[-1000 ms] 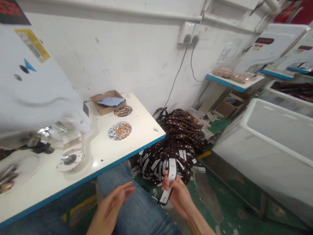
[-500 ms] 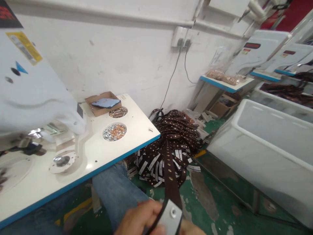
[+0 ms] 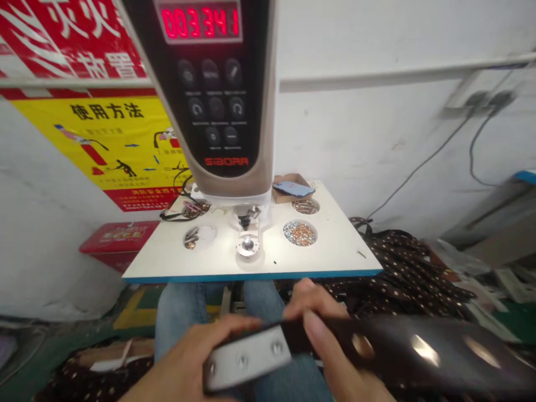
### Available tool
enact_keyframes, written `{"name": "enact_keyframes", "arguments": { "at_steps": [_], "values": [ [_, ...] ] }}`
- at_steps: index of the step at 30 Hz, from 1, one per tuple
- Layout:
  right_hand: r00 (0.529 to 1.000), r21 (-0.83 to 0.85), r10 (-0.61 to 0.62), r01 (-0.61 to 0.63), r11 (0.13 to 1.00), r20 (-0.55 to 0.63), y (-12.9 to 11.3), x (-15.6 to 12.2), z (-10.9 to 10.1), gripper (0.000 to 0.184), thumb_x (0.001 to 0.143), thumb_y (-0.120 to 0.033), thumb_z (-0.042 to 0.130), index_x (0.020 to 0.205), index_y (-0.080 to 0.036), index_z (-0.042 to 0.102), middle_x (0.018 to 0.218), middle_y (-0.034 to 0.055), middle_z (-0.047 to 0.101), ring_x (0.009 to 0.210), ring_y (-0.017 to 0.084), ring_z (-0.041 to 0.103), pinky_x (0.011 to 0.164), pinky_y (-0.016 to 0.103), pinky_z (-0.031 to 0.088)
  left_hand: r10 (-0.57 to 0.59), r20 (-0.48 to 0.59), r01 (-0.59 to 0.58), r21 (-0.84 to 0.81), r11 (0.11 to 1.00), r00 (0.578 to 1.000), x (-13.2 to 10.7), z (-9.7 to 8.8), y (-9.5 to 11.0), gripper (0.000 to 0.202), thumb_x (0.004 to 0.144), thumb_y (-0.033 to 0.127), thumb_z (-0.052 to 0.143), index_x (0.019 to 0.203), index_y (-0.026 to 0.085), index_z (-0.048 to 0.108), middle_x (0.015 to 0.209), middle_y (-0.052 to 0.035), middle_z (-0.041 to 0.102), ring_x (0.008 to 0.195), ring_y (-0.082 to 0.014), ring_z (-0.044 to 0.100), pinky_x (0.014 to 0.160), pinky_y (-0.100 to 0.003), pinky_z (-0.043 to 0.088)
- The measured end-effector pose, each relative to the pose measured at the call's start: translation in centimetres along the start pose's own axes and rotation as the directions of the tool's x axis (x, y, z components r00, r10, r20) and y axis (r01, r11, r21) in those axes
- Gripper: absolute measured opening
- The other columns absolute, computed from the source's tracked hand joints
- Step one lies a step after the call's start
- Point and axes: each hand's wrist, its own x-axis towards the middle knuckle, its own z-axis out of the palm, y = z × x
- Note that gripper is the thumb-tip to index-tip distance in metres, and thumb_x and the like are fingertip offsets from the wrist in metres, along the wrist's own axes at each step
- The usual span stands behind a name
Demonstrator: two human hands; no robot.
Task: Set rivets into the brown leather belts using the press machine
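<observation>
Low over the person's knees (image 3: 180,315), short of the table (image 3: 335,258), 2 hands hold 1 brown strap (image 3: 397,340). The left hand (image 3: 195,352) curls round its end beside 1 pale tag (image 3: 262,345) with 3 studs (image 3: 242,361); the right hand (image 3: 337,360) pinches it between thumb and fingers, near 3 big gold eyelets (image 3: 425,349).

The table has 4 round wells: the front left well (image 3: 205,239) holds a few metal bits, the front right well (image 3: 300,233) silver and coppery ones, the back right well (image 3: 305,206) brassy pieces; I can't make out what fills the back left well (image 3: 196,209). Behind, 1 phone (image 3: 295,188) lies in 1 cardboard box (image 3: 281,196).
</observation>
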Motion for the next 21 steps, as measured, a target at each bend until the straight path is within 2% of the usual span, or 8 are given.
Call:
{"name": "enact_keyframes", "arguments": {
  "at_steps": [2,4,8,10,13,17,21],
  "values": [
    [0.997,-0.032,0.035,-0.037,0.999,-0.076,1.1,3.9,0.7,0.017,0.089,-0.038,0.049,0.084,-0.025,0.058,0.069,-0.0023,0.05,0.066,0.017,0.049,0.064,0.029,0.041,-0.049,-0.147,0.058,0.058,0.997,0.988,2.3,-1.1,-1.0,0.063,0.068,0.044,0.076,0.126,0.026,0.058,0.117,-0.0042,0.067,0.102,-0.0261,0.063,0.089,-0.032,0.051],
    [0.991,-0.015,0.06,-0.062,0.998,-0.12,2.7,7.6,1.4,0.013,0.084,-0.036,0.05,0.082,-0.024,0.053,0.065,-0.0044,0.045,0.062,0.016,0.046,0.06,0.027,0.038,-0.021,-0.241,0.045,0.096,0.994,0.97,4.8,-2.3,-2.0,0.054,0.072,0.037,0.072,0.123,0.024,0.06,0.113,-0.0037,0.069,0.1,-0.025,0.064,0.091,-0.032,0.05],
    [0.995,-0.088,0.009,-0.017,0.996,-0.096,4.6,12.1,2.1,0.015,0.077,-0.037,0.058,0.08,-0.023,0.054,0.071,-0.0032,0.053,0.07,0.018,0.052,0.067,0.028,0.041,0.091,-0.249,-0.079,0.057,0.995,0.964,8.3,-5.2,-4.0,0.049,0.073,0.034,0.072,0.119,0.02,0.065,0.119,-0.0038,0.068,0.109,-0.0245,0.061,0.1,-0.03,0.044],
    [0.998,-0.145,-0.016,0.007,0.989,-0.059,4.6,13.3,2.1,0.016,0.077,-0.038,0.058,0.081,-0.022,0.057,0.077,-0.0016,0.057,0.077,0.019,0.055,0.073,0.03,0.042,0.089,-0.245,-0.079,0.053,0.995,0.965,9.4,-6.7,-5.1,0.053,0.07,0.036,0.074,0.119,0.019,0.066,0.118,-0.0044,0.069,0.108,-0.025,0.062,0.097,-0.03,0.046],
    [0.999,-0.188,0.022,-0.031,0.982,-0.047,4.6,14.2,2.1,0.015,0.079,-0.037,0.057,0.08,-0.022,0.058,0.08,-0.0007,0.06,0.08,0.02,0.056,0.076,0.031,0.043,0.087,-0.208,-0.072,0.081,0.994,0.974,10.8,-7.9,-6.6,0.058,0.07,0.039,0.075,0.123,0.019,0.064,0.114,-0.0046,0.07,0.099,-0.0242,0.064,0.089,-0.03,0.049],
    [0.992,-0.173,0.106,-0.117,0.978,-0.07,5.4,14.3,1.9,0.021,0.08,-0.043,0.059,0.083,-0.022,0.059,0.079,-0.0005,0.06,0.073,0.019,0.056,0.069,0.03,0.044,0.166,-0.181,-0.132,0.187,0.973,0.969,11.8,-7.6,-7.9,0.056,0.073,0.038,0.075,0.125,0.021,0.062,0.111,-0.0052,0.071,0.093,-0.0224,0.064,0.084,-0.028,0.048],
    [0.985,-0.128,0.148,-0.159,0.979,-0.088,6.0,14.0,1.6,0.025,0.08,-0.046,0.061,0.083,-0.022,0.058,0.063,-0.0042,0.055,0.061,0.017,0.053,0.064,0.03,0.043,0.252,-0.203,-0.18,0.317,0.931,0.946,12.0,-7.0,-8.7,0.053,0.078,0.031,0.072,0.128,0.024,0.059,0.107,-0.0041,0.072,0.09,-0.0199,0.064,0.08,-0.026,0.046]
  ]
}}
